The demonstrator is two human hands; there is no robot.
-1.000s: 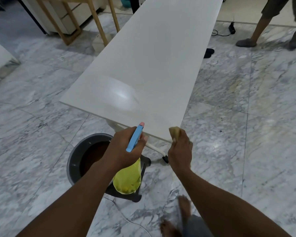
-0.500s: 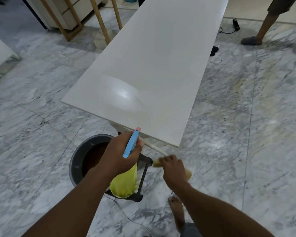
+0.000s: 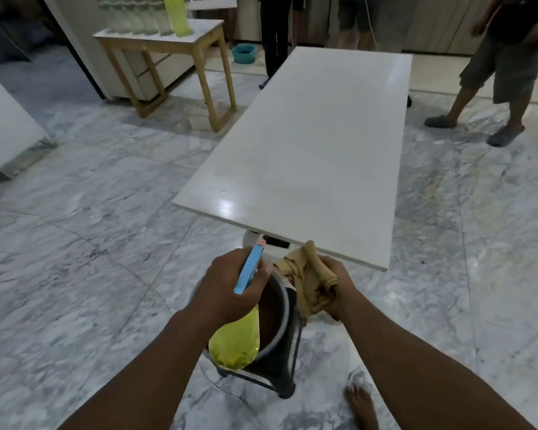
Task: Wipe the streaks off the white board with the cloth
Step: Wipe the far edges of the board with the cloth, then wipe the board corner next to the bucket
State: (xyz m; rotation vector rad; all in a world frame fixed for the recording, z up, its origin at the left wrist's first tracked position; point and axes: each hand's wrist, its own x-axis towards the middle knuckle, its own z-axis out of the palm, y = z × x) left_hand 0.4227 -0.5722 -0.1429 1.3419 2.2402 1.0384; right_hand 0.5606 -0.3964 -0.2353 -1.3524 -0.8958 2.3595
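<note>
Right hand (image 3: pixel 343 293) gripping cloth (image 3: pixel 311 283), white board (image 3: pixel 308 156) running lengthwise away

I read the top of the white board (image 3: pixel 308 156) as open along its whole length. A bucket (image 3: pixel 287 308) on a black stand (image 3: pixel 284 378) sits below the near edge. A standing person (image 3: pixel 510 72) is near the far right corner.

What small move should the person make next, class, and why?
Probably move the right hand forward to lay the cloth on the near end of the white board. The cloth is bunched in that hand, short of the board's edge, while the left hand holds the spray bottle.
</note>
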